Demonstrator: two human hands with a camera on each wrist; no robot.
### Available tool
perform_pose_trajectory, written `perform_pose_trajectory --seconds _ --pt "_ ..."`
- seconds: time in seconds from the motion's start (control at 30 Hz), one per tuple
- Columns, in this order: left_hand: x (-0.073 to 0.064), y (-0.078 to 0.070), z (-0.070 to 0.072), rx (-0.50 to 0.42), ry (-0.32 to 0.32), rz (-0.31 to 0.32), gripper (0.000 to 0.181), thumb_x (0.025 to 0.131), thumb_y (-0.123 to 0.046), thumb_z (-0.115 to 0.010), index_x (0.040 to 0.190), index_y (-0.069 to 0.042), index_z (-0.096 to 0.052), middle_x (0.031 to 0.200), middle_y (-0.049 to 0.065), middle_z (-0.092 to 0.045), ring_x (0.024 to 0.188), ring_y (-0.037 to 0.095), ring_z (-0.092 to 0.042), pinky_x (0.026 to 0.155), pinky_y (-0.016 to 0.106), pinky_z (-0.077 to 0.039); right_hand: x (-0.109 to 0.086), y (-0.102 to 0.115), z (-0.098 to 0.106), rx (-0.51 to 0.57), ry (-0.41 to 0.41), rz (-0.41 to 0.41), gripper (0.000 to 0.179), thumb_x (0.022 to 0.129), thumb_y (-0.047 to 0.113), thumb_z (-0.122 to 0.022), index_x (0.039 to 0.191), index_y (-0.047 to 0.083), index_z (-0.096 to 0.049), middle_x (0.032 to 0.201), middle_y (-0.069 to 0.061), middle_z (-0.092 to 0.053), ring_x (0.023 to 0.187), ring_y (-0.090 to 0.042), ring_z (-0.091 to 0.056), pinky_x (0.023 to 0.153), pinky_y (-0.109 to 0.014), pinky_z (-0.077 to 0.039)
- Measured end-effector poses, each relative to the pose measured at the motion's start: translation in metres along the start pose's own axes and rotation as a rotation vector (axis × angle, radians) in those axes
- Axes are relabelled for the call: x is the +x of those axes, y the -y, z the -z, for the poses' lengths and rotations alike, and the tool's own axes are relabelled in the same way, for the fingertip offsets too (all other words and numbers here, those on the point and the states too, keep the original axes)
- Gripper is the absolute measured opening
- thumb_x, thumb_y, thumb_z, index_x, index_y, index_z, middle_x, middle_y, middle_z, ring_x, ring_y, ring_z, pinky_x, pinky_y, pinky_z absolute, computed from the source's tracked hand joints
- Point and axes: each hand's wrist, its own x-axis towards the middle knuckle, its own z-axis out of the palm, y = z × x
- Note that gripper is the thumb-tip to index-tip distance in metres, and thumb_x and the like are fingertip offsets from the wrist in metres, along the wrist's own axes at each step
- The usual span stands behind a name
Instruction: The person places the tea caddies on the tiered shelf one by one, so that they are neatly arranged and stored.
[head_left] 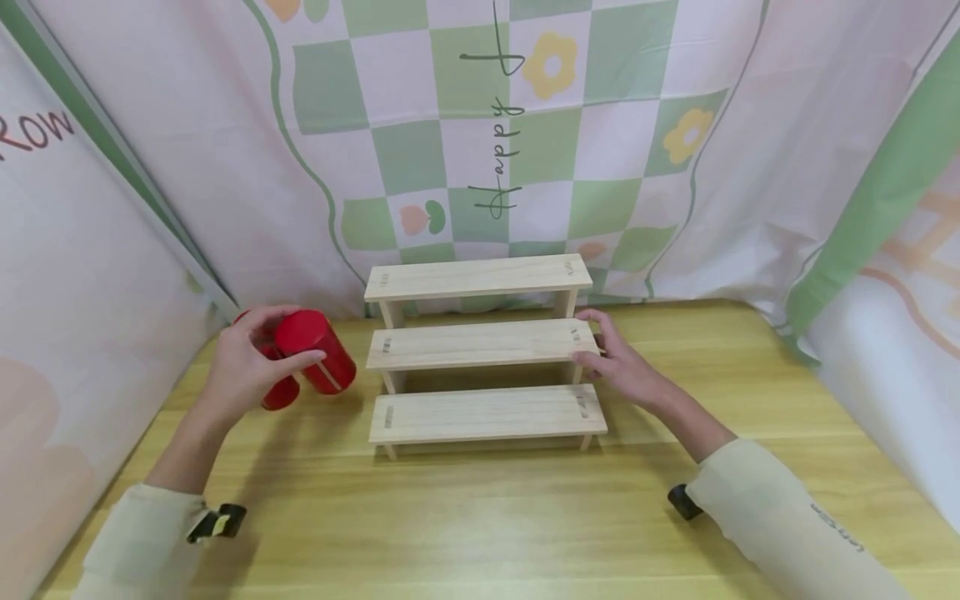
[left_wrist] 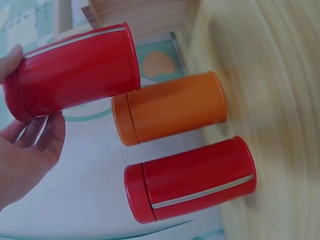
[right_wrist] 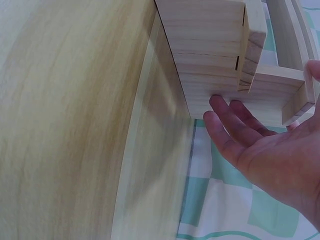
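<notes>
My left hand (head_left: 243, 362) holds a red canister (head_left: 330, 362) with a pale stripe down its side, tilted and raised off the table. In the left wrist view that red canister (left_wrist: 80, 70) is gripped near its lid end. Below it an orange canister (left_wrist: 175, 107) and a second red canister (left_wrist: 200, 182) stand on the table; the head view hides the orange one. At the right end of a three-tier wooden stand (head_left: 480, 342), my right hand (head_left: 618, 362) grips the middle shelf between thumb and index finger. Its other fingers (right_wrist: 225, 135) reach under, close to the side panel (right_wrist: 200, 55).
The stand sits toward the back of a wooden table (head_left: 480, 517), and its three shelves carry nothing. A checked curtain (head_left: 465, 125) hangs close behind it. More fabric (head_left: 97, 275) closes in the left side, near the canisters.
</notes>
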Motion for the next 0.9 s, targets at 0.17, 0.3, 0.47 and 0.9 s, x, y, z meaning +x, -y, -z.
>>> perform_pose_trajectory --seconds 0.17,0.3,0.47,0.9 --pt "0.002 -0.003 0.001 -0.06 -0.007 0.039 0.063 0.092 -0.02 -0.081 0.146 -0.003 -0.053 0.135 0.02 -0.061 0.11 0.026 -0.058 0.077 0.013 -0.053 0.0 0.0 -0.001 -0.006 -0.002 -0.008 0.062 0.103 0.012 -0.054 0.153 0.006 -0.018 0.106 -0.016 -0.048 0.089 -0.028 -0.049 0.08 -0.041 -0.052" --pt "0.004 -0.008 0.001 -0.1 -0.025 0.066 0.062 0.093 -0.021 -0.08 0.145 -0.004 -0.052 0.133 0.019 -0.062 0.104 0.021 -0.061 0.076 0.017 -0.056 0.0 0.0 -0.001 -0.004 -0.003 -0.003 0.062 0.104 0.012 -0.053 0.154 0.006 -0.017 0.111 -0.019 -0.05 0.094 -0.029 -0.05 0.084 -0.045 -0.052" --pt "0.007 -0.013 0.001 -0.14 -0.065 0.1 0.061 0.094 -0.025 -0.079 0.145 -0.007 -0.052 0.13 0.012 -0.061 0.103 0.017 -0.061 0.074 0.021 -0.058 0.0 0.0 -0.001 -0.003 -0.004 -0.005 0.062 0.104 0.013 -0.053 0.154 0.006 -0.018 0.108 -0.017 -0.049 0.09 -0.029 -0.049 0.081 -0.041 -0.051" --pt "0.012 -0.033 -0.007 -0.311 -0.143 0.152 0.058 0.093 -0.025 -0.08 0.146 -0.015 -0.057 0.124 -0.004 -0.063 0.105 0.014 -0.062 0.081 0.017 -0.056 -0.001 0.002 -0.001 -0.005 -0.001 -0.022 0.062 0.103 0.013 -0.054 0.154 0.008 -0.017 0.096 -0.009 -0.042 0.078 -0.023 -0.043 0.072 -0.035 -0.047"
